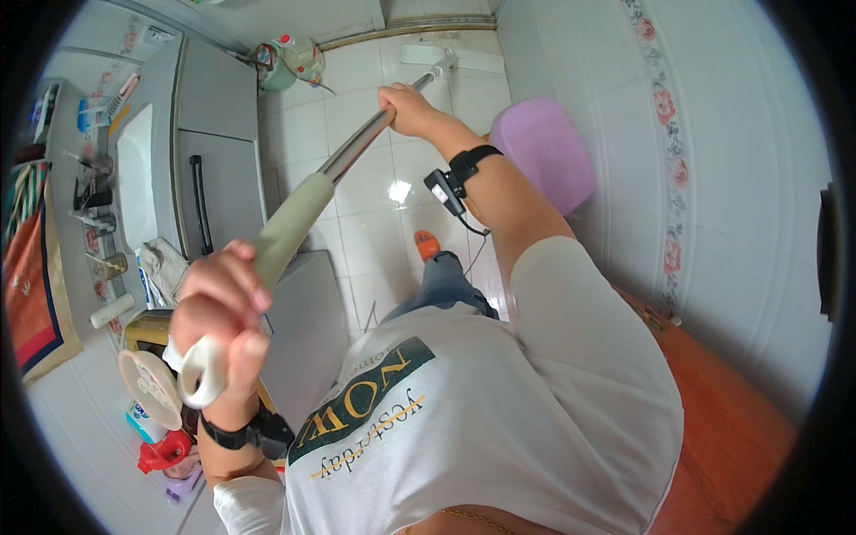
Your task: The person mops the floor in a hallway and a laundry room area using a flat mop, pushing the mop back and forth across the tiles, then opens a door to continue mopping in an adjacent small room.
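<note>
Both my hands grip a long-handled flat mop with a steel pole (364, 137) and a pale green grip sleeve (294, 217). My left hand (221, 301), slightly blurred, wraps the upper end of the sleeve, near the white loop (202, 371) at the handle's tip. Farther down, my right hand (408, 110) is closed around the bare steel. The pole slants away to the wide white mop head (478, 61), which lies on the wet-looking tiled floor (364, 167) by the far door sill (435, 25).
A pink-purple plastic stool or tub (545, 157) stands right, by the tiled wall. Left are a grey vanity cabinet (217, 100) with washbasin (137, 177) and a grey-topped appliance (307, 314). Plastic bottles (301, 57) sit in the far left corner. An orange door (722, 428) is lower right.
</note>
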Demonstrator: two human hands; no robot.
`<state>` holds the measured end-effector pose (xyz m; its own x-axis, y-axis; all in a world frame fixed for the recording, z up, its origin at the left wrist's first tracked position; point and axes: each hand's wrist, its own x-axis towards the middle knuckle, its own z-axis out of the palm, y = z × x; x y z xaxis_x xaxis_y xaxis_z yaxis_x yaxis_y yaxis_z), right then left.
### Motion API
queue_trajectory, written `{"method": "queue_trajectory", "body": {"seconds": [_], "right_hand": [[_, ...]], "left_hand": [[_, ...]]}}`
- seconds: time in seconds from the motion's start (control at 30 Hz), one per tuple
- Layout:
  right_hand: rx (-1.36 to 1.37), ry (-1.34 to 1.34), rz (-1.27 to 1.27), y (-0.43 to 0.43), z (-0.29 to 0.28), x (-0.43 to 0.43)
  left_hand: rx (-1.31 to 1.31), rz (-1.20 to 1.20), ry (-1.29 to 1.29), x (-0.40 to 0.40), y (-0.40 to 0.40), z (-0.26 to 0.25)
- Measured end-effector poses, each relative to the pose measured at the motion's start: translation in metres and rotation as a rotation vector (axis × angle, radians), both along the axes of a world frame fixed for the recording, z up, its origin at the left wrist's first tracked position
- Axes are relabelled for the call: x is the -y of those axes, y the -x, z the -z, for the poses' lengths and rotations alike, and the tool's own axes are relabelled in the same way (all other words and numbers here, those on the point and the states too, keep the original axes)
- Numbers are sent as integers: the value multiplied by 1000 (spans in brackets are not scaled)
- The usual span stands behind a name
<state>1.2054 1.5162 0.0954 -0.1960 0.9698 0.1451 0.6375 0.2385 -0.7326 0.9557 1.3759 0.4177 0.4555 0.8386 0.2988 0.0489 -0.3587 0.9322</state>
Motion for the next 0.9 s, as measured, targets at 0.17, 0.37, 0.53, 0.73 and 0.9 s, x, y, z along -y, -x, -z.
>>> {"method": "queue_trajectory", "body": {"seconds": [0.17,0.37,0.53,0.73,0.9], "right_hand": [[32,61,-25,20,-10,23],[-72,-24,-39,50,-48,63],[-17,-1,-48,26,-26,31],[72,-8,10,3,-20,18],[-80,-134,-69,78,-97,67]], "left_hand": [[55,-54,63,12,13,-8],[141,-194,25,46,35,-48],[100,-164,29,44,17,-16],[52,-69,5,22,9,7],[412,-168,19,59,83,-79]]}}
